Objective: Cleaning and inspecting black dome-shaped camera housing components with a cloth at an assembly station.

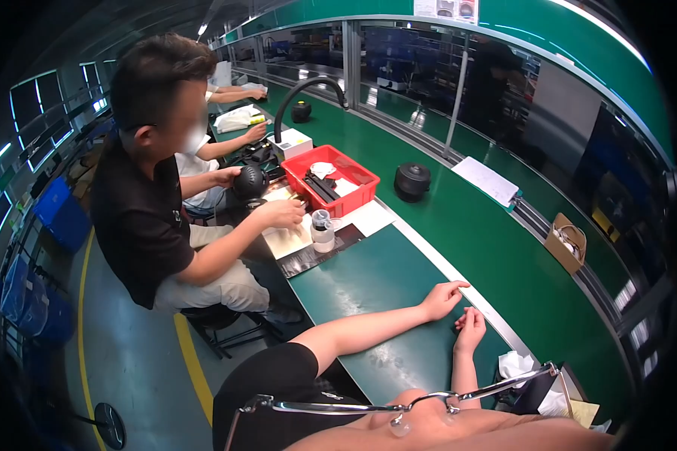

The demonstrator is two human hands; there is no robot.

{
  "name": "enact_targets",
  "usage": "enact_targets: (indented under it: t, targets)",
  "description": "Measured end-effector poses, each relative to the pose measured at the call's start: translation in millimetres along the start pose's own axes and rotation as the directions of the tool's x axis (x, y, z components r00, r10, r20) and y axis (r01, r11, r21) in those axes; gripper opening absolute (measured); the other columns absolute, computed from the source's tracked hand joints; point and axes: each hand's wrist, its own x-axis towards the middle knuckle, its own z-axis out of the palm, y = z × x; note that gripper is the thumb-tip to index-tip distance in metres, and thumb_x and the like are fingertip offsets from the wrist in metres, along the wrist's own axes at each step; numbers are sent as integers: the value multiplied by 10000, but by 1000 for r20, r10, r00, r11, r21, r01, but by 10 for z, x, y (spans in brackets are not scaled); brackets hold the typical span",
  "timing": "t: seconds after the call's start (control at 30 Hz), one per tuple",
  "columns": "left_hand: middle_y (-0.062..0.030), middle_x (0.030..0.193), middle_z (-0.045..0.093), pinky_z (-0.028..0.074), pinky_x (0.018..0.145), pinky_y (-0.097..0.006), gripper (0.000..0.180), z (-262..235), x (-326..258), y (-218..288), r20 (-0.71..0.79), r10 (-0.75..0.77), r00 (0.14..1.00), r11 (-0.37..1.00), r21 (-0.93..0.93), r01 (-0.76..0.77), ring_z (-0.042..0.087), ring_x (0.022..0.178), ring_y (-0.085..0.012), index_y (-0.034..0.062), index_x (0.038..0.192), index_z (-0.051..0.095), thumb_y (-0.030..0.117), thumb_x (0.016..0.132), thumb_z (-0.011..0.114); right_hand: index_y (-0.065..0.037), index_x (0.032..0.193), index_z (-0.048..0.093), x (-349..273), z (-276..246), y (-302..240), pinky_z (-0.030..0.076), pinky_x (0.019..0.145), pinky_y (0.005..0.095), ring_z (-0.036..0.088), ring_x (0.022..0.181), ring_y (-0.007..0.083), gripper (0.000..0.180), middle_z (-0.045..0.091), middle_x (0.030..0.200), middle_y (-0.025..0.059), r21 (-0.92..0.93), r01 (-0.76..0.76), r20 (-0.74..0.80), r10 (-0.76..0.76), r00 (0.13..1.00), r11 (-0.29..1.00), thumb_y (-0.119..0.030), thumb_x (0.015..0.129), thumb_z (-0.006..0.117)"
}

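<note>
My left hand (pixel 444 300) rests at the far edge of a dark green work surface (pixel 368 282), its index finger stretched toward the pale strip along that edge. Just to its right, my right hand (pixel 471 328) is raised on its forearm with the fingers loosely bent and slightly apart. The two hands are close together but do not touch. I see nothing held in either one. Beyond them, on the green conveyor belt (pixel 474 240), stands a black round housing (pixel 412 181). Crumpled white paper (pixel 515 365) lies to the right of my right forearm.
On my left a seated co-worker holds a black ball-shaped part (pixel 250 183). Near that person stand a clear plastic jar (pixel 323 231) and a red bin (pixel 367 189) with black pieces. A paper sheet (pixel 485 179) and a cardboard box (pixel 566 244) are beyond the belt.
</note>
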Motion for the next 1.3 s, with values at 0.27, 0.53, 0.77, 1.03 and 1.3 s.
enact_targets:
  t: [0.27,0.53,0.77,1.03,1.3]
  targets:
    - [-10,707,523,390,530,-200,314,66,18,-75,-88,91,992,995,42,-87,448,555,-41,31,1103,570,25,793,522,-30,831,559,13,-49,12,351,430,163,462,482,55,187,491,594,-6,6,-15,-3,15,1000,1000,-187,906,492]
    - [-22,738,519,363,492,-203,282,9,-19,-46,-98,146,984,986,93,-137,406,519,-48,29,1056,584,-16,783,531,-25,816,573,-31,17,-15,359,430,171,472,485,54,185,504,586,-8,39,-34,4,34,999,999,-180,896,512]
    - [-38,762,512,373,497,-205,333,-12,8,-78,-91,188,978,973,150,-174,436,527,-64,36,1063,581,-39,746,514,-30,816,573,-14,18,-11,362,436,173,479,487,59,188,505,589,-9,17,-26,3,26,1000,1000,-187,898,509]
    - [-54,791,522,395,516,-211,343,-5,13,-78,-93,181,979,973,162,-164,466,543,-77,39,1063,585,-32,735,515,-29,824,572,-6,17,-25,359,436,174,482,487,62,191,510,590,-4,12,-6,9,6,1000,1000,-192,899,508]
    - [-57,782,526,392,496,-226,324,5,8,-105,-84,180,980,976,137,-167,463,525,-96,43,1054,589,-11,740,527,-28,824,575,8,44,-6,364,437,172,481,490,60,182,513,590,-5,9,0,14,0,1000,1000,-178,899,504]
